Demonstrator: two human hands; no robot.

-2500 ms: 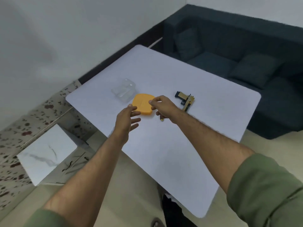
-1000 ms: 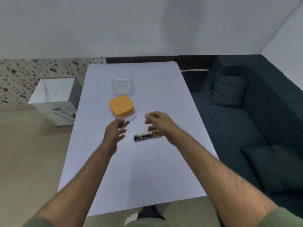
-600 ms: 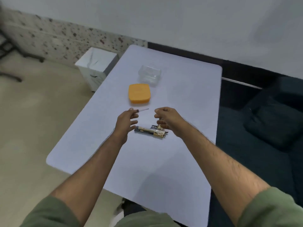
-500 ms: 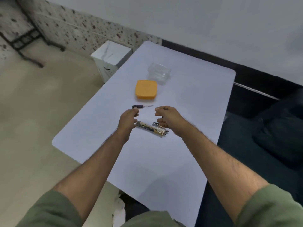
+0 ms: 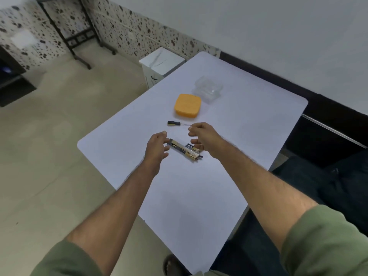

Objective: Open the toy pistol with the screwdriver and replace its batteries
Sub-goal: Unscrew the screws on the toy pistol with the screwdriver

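The gold and black toy pistol [image 5: 184,150] lies flat on the white table [image 5: 199,186], between my two hands. My left hand [image 5: 157,146] hovers at its left end with fingers apart and holds nothing. My right hand [image 5: 203,136] hovers over its right end, fingers curled but spread, also with nothing in it. A small screwdriver [image 5: 175,123] with a black and yellow handle lies just beyond the pistol, its thin shaft pointing toward my right fingertips.
An orange lid [image 5: 187,105] and a clear plastic box [image 5: 208,90] sit farther back on the table. A dark sofa [image 5: 328,176] lines the table's right side. A white marble-look cabinet [image 5: 161,64] stands off the far left corner.
The view has swung round the table. My hands let go of the orange lid and came to the pistol. The screwdriver now lies on the table beyond it.
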